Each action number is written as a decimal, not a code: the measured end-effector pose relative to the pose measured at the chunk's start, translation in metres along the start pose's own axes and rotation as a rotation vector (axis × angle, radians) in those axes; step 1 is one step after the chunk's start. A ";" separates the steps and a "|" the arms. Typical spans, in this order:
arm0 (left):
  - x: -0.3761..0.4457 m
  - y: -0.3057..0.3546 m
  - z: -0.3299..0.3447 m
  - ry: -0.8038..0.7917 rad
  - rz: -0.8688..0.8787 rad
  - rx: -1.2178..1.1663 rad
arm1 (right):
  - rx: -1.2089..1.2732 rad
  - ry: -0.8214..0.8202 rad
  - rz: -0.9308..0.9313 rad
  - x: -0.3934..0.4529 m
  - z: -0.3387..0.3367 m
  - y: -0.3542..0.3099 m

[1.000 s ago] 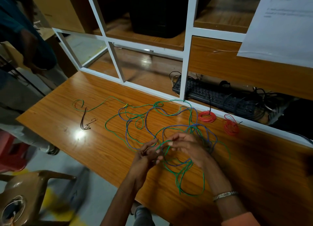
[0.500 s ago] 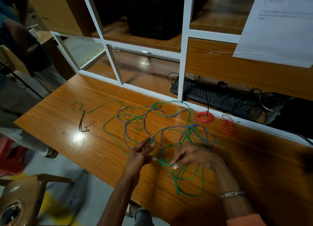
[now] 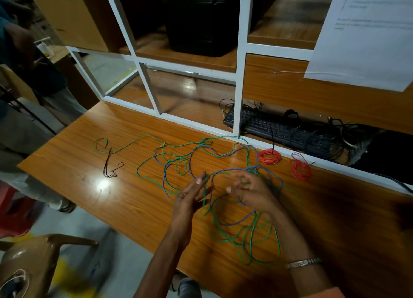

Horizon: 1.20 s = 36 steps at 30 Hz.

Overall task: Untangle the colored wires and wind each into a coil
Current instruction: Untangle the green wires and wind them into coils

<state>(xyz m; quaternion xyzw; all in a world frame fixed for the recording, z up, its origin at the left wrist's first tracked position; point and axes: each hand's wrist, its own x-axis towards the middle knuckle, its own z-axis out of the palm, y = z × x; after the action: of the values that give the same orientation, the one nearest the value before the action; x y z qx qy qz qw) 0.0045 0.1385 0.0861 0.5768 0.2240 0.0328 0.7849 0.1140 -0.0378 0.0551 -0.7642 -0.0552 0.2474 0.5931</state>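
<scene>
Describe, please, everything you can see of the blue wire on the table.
The blue wire is thin, flexible and apparently plastic-coated. It lies uncoiled in loose loops on the wooden table, interwoven with the green wire. The loops run from mid-table to under the right hand, which seems to hold them; blur hides its ends.

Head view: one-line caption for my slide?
Both hands, left hand and right hand, work a green-and-blue wire tangle beside two red coils on a wooden table.

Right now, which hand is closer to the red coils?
The right hand. It sits in the tangle just below-left of the red coils; the left hand is farther left, beyond it.
</scene>
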 end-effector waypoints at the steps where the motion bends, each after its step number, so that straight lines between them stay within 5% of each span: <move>1: -0.001 -0.001 0.003 -0.025 0.002 0.012 | 0.093 -0.028 -0.001 -0.004 0.004 -0.010; 8: 0.002 -0.012 0.012 -0.093 0.069 0.120 | 0.072 -0.357 0.094 -0.016 0.024 -0.033; 15: 0.008 -0.019 0.005 -0.054 -0.037 -0.011 | 0.601 -0.678 0.030 -0.033 0.007 -0.040; 18: 0.009 -0.023 0.009 0.015 -0.108 0.002 | 0.871 -0.685 -0.039 -0.041 -0.002 -0.052; 25: 0.001 -0.033 0.013 -0.222 -0.141 0.269 | 1.280 -0.794 -0.116 -0.028 -0.015 -0.062; 28: -0.003 -0.031 0.012 -0.316 -0.064 0.245 | 1.221 -0.655 -0.146 -0.018 -0.009 -0.066; 31: -0.004 -0.023 0.009 -0.258 -0.004 0.202 | 1.049 -0.370 -0.170 -0.008 -0.007 -0.061; 36: 0.000 -0.010 0.001 -0.211 0.129 0.206 | 0.681 -0.170 -0.067 0.000 -0.004 -0.036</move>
<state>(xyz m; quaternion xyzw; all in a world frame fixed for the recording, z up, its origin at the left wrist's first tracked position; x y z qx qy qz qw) 0.0032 0.1349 0.0773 0.6677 0.1052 -0.0009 0.7370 0.1230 -0.0306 0.0897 -0.4971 -0.0437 0.2947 0.8150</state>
